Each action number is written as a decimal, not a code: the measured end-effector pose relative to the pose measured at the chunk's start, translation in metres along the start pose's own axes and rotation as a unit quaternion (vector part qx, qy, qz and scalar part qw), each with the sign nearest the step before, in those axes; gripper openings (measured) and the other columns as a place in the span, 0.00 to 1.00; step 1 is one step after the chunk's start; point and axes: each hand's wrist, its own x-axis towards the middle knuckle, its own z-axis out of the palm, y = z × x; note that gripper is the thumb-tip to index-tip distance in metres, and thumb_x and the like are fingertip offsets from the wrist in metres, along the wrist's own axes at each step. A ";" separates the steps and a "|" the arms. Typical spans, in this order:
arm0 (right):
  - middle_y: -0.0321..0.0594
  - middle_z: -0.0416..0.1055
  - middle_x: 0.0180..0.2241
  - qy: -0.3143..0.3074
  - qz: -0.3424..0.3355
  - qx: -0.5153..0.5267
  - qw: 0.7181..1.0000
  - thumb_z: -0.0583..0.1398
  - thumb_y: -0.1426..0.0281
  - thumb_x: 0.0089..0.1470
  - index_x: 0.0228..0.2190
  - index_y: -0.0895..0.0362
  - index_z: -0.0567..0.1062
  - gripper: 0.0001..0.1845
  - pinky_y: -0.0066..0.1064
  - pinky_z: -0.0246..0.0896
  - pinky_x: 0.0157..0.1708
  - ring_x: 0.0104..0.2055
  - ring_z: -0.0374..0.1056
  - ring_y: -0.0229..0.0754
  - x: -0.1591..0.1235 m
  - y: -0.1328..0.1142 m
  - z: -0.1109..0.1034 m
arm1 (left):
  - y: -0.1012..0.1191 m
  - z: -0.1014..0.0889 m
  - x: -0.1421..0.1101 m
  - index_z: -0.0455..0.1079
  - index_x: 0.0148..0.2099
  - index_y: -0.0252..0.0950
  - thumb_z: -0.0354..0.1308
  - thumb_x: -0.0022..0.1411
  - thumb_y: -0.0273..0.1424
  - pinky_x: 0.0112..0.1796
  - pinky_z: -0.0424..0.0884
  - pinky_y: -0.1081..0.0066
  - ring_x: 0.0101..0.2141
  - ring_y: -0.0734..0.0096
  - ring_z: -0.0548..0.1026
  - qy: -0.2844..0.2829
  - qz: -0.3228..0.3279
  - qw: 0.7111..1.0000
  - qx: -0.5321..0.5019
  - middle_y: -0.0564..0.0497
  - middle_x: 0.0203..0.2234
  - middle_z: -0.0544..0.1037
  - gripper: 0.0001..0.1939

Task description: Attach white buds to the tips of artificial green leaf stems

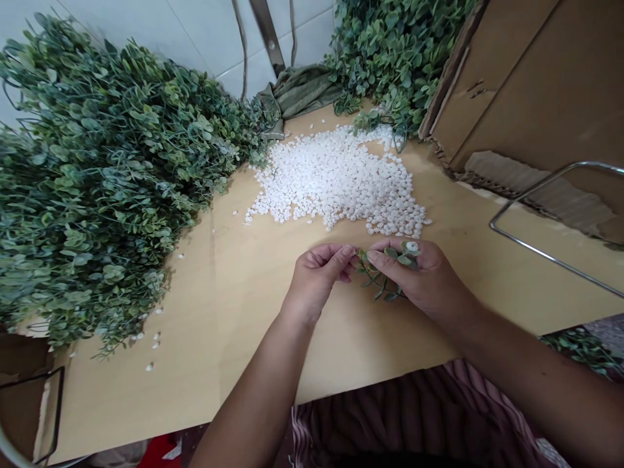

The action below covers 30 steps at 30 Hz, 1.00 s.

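Just in front of the white pile, my two hands meet over the table. My right hand (419,270) is closed around an artificial leafy sprig (387,286), whose stems and green leaves poke out below and between the fingers. One small white bead-like piece (412,247) shows among the leaves over that hand. With thumb and fingertips pinched together, my left hand (325,263) is at the sprig's left tip. A tiny pale bit seems to be between those fingertips, too small to name. Behind the hands lies a spread pile of small white bead-like pieces (336,179).
A big heap of artificial greenery (107,169) covers the left side; another bunch (394,52) stands at the back right. A cardboard box (536,84) and a bent metal wire frame (550,250) are at right. Dark green cloth (307,88) lies at the back of the table (244,312).
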 end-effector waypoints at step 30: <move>0.34 0.67 0.18 0.034 -0.004 0.002 0.999 0.57 0.70 0.48 0.21 0.55 0.71 0.07 0.25 0.61 0.23 0.22 0.63 0.37 0.001 0.001 0.001 | -0.006 0.002 0.002 0.74 0.26 0.33 0.65 0.45 0.35 0.21 0.62 0.79 0.19 0.83 0.67 0.014 0.017 1.000 -0.010 0.55 0.19 0.73 0.10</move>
